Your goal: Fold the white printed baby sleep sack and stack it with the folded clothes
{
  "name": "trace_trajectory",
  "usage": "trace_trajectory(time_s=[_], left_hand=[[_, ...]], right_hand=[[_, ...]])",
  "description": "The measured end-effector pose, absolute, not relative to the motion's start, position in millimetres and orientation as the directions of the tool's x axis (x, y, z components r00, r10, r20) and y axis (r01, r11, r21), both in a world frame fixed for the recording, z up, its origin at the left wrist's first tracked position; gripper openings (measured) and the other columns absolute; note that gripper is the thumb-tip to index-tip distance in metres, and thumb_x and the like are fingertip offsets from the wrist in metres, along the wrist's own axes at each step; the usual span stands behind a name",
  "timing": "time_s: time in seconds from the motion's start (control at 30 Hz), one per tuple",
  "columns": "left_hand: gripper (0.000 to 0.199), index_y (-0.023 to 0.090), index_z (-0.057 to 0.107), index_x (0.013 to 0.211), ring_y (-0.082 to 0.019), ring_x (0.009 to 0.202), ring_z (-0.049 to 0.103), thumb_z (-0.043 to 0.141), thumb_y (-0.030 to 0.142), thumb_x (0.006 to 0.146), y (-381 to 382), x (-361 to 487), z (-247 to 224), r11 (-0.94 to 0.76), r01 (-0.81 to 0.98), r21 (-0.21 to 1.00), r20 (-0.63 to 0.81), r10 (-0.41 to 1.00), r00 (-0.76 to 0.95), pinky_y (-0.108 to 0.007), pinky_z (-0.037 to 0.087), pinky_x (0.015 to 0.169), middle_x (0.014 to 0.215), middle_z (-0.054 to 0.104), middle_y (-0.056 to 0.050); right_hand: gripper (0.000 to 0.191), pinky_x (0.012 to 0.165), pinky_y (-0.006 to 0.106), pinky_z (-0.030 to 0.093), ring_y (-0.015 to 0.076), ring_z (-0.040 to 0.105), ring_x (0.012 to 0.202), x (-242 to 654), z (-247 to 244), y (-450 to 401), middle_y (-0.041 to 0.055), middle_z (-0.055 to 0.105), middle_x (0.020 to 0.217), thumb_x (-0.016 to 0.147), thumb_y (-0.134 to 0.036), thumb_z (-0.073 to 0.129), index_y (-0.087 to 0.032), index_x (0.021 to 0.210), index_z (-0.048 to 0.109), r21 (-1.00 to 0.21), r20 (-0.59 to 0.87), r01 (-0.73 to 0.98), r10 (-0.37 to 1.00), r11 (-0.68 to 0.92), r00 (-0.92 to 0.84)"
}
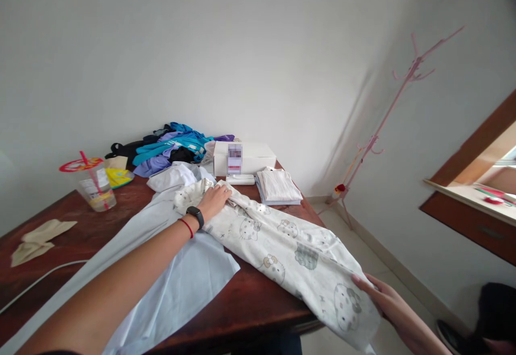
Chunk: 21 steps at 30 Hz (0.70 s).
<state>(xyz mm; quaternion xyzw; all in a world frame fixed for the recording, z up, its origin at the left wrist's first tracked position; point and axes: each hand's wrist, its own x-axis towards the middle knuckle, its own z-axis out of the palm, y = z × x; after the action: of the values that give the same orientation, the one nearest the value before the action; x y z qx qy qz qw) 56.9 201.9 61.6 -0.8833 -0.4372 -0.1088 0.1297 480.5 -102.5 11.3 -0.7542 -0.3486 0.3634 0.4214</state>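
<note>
A cream garment (pixel 278 242) printed with cartoon cat faces stretches from the middle of the table past its right front edge. It looks like a long leg or sleeve; which one I cannot tell. My left hand (pixel 213 203), with a black band and red string at its wrist, grips the bunched far end. My right hand (pixel 379 293) pinches the near end, thumb on top and the other fingers mostly hidden, with the cloth hanging over the edge. Beneath the printed garment and my left forearm lies a pale blue-white garment (pixel 189 277), spread on the dark wooden table (pixel 258 296).
A piled heap of clothes (pixel 173 145), a white box (pixel 258 155), a white stand with a phone-like screen (pixel 241 179) and folded clothes (pixel 278 186) line the back. A drink cup (pixel 97 186) and beige cloth (pixel 40 239) lie left. A pink coat rack (pixel 387 113) stands right.
</note>
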Motion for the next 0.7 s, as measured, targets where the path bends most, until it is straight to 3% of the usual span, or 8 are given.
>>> trace_trajectory(time_s=[0.1,0.17,0.33,0.5,0.7], left_hand=[[0.024,0.020,0.067,0.103,-0.030,0.107,0.059,0.049,0.007,0.093,196.4,43.4,64.6,-0.618,0.769,-0.163,0.286,0.716,0.637,-0.045,0.046,0.091,0.105,0.066,-0.011],[0.023,0.020,0.066,0.105,-0.030,0.109,0.058,0.050,0.008,0.095,192.2,37.2,65.3,-0.626,0.759,-0.181,0.281,0.706,0.650,-0.044,0.045,0.093,0.107,0.065,-0.011],[0.032,0.019,0.060,0.123,-0.034,0.116,0.055,0.055,0.010,0.093,196.7,43.6,63.5,-0.588,0.783,-0.202,0.320,0.716,0.621,-0.047,0.044,0.094,0.121,0.060,-0.015],[0.029,0.020,0.067,0.109,-0.031,0.111,0.059,0.046,0.006,0.093,215.8,54.3,61.1,-0.571,0.799,-0.190,0.326,0.731,0.600,-0.045,0.045,0.091,0.117,0.064,-0.014],[0.031,0.019,0.065,0.116,-0.030,0.117,0.057,0.045,0.010,0.094,215.9,38.4,79.8,-0.632,0.761,-0.145,0.310,0.701,0.642,-0.044,0.041,0.099,0.120,0.066,-0.014]], right_hand=[[0.055,0.070,0.035,0.060,0.0321,0.076,0.086,487.7,4.8,-99.8,0.0103,0.080,0.095,0.070,-0.061,0.077,-0.018,0.105,0.074,-0.911,-0.296,0.125,0.833,-0.394,0.468],[0.059,0.068,0.033,0.059,0.0311,0.076,0.085,489.7,0.4,-97.7,0.0106,0.079,0.097,0.067,-0.061,0.080,-0.018,0.107,0.071,-0.920,-0.247,0.136,0.811,-0.369,0.530],[0.055,0.057,0.031,0.056,0.0299,0.074,0.074,484.0,-1.4,-95.0,0.0090,0.079,0.085,0.064,-0.061,0.080,-0.017,0.097,0.071,-0.915,-0.174,0.200,0.789,-0.351,0.590],[0.048,0.059,0.033,0.056,0.0320,0.074,0.075,486.2,0.1,-97.3,0.0082,0.079,0.080,0.065,-0.060,0.080,-0.017,0.087,0.074,-0.902,-0.240,0.191,0.817,-0.387,0.524],[0.052,0.060,0.031,0.056,0.0309,0.074,0.076,496.8,-4.5,-97.2,0.0070,0.078,0.078,0.065,-0.065,0.077,-0.017,0.085,0.074,-0.891,-0.174,0.262,0.810,-0.372,0.560]])
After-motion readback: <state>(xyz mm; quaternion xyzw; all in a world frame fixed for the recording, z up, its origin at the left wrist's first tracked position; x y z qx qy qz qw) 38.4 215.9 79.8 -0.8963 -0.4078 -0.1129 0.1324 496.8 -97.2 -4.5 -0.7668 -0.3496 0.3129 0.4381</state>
